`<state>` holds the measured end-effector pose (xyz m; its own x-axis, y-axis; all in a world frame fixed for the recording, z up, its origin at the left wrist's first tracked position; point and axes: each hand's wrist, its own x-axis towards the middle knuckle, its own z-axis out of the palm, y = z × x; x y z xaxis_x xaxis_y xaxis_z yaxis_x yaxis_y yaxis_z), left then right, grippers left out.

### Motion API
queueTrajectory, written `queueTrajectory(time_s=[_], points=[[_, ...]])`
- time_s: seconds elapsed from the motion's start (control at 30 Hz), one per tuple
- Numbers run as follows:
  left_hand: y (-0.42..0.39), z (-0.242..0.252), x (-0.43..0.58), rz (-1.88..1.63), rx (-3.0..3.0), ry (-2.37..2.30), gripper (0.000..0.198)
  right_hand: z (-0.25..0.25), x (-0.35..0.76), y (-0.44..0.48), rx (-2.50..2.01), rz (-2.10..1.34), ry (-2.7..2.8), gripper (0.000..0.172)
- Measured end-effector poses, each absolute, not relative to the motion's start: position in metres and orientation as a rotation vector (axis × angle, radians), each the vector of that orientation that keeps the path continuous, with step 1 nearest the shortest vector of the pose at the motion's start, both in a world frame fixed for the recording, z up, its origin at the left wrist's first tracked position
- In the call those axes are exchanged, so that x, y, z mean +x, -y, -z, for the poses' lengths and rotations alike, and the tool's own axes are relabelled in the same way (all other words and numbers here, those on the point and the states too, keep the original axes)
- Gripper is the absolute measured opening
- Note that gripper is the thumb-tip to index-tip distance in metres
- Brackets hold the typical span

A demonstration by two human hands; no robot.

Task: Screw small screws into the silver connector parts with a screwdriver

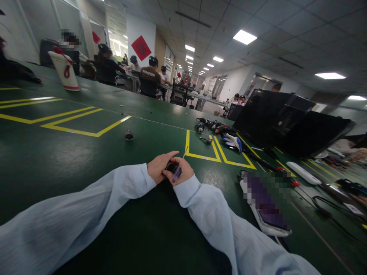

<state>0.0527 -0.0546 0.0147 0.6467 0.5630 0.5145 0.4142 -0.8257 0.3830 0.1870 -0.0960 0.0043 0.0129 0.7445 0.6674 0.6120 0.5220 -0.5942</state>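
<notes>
The left hand (pixel 157 167) cradled a dark round part (pixel 171 166); the right hand (pixel 185 169) curled against it, grasping a screwdriver (pixel 177 174). A firm left hold, I judged, would keep the part from twisting. On the green table (pixel 86 152), a metal cap (pixel 129 136) lay left of the part, a phone (pixel 268 206) right. Beyond the part, people (pixel 150 75) sat leftward, monitors (pixel 312 133) stood rightward.
</notes>
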Motion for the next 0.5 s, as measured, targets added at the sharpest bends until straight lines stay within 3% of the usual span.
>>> queueTrajectory(time_s=[0.17, 0.27, 0.5], points=[[0.055, -0.017, 0.053, -0.917, 2.636, -0.829, 0.076, -0.002, 0.189, 0.087, -1.088, -0.125, 1.766, 0.031], [0.055, -0.021, 0.052, -0.947, 2.662, -0.815, 0.069, -0.007, 0.19, 0.088, -1.061, -0.08, 1.734, 0.025], [0.038, -0.041, 0.023, -1.223, 2.569, -0.988, 0.053, -0.014, 0.235, 0.055, -1.249, -0.001, 1.372, 0.027]])
